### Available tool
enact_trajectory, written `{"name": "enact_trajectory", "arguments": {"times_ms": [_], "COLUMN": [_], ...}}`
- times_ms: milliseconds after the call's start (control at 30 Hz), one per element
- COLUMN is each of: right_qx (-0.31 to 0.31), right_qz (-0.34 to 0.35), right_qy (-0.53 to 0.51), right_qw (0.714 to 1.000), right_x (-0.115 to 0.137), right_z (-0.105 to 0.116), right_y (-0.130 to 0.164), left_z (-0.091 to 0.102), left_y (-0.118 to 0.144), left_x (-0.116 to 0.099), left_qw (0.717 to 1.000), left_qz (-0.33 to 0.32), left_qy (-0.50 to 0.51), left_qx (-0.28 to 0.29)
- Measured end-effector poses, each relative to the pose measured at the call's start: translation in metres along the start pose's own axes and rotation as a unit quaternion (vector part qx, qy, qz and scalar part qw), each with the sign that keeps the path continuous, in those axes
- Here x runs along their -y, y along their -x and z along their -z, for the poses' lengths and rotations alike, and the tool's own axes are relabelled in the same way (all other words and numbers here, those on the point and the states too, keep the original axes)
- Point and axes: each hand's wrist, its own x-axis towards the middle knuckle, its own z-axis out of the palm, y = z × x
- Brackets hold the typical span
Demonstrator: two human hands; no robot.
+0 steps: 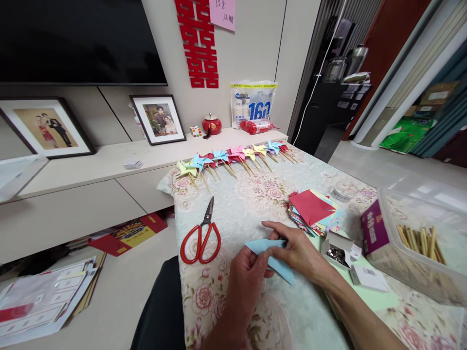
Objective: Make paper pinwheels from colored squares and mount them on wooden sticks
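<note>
Between my two hands is a piece of blue paper (282,270), partly folded over. My left hand (250,272) pinches it from the near left side. With thumb and fingers, my right hand (294,248) grips its right side, the index finger stretched out to the left. Fingers cover the paper's middle. Scissors with red handles (200,238) lie to the left of my hands. Beyond my right hand sits a stack of cut paper squares, a red square (312,206) on top. Close to my right wrist is a small open box of metal pins (337,253).
Paper pinwheels on sticks (237,153) line the table's far edge. On the right stand a clear plastic bin (412,272) with wooden sticks (423,243), a small white box (369,278) and a clear round container (343,190). A flowered tablecloth (270,187) covers the table.
</note>
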Motion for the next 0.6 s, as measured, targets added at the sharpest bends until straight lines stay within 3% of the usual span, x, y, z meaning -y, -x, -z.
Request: {"name": "enact_trajectory", "arguments": {"times_ms": [167,300,433,600], "right_qx": [0.004,-0.043,-0.084,-0.04], "right_qz": [0.008,0.031,-0.027,-0.067], "right_qy": [-0.009,-0.021,-0.091,-0.149], "right_qw": [1.0,0.998,0.992,0.986], "right_x": [-0.002,-0.004,-0.009,-0.011], "right_z": [0.0,0.003,0.007,0.005], "right_y": [0.0,-0.002,-0.004,-0.005], "left_z": [0.0,0.002,0.005,0.005], "left_y": [-0.001,-0.002,-0.002,-0.002], "left_x": [0.001,0.003,0.003,-0.001], "left_qw": [1.0,0.999,0.997,0.996], "left_qz": [-0.004,0.003,0.019,0.011], "left_qy": [-0.006,0.019,0.049,0.054], "left_qx": [-0.013,-0.027,-0.058,-0.068]}}
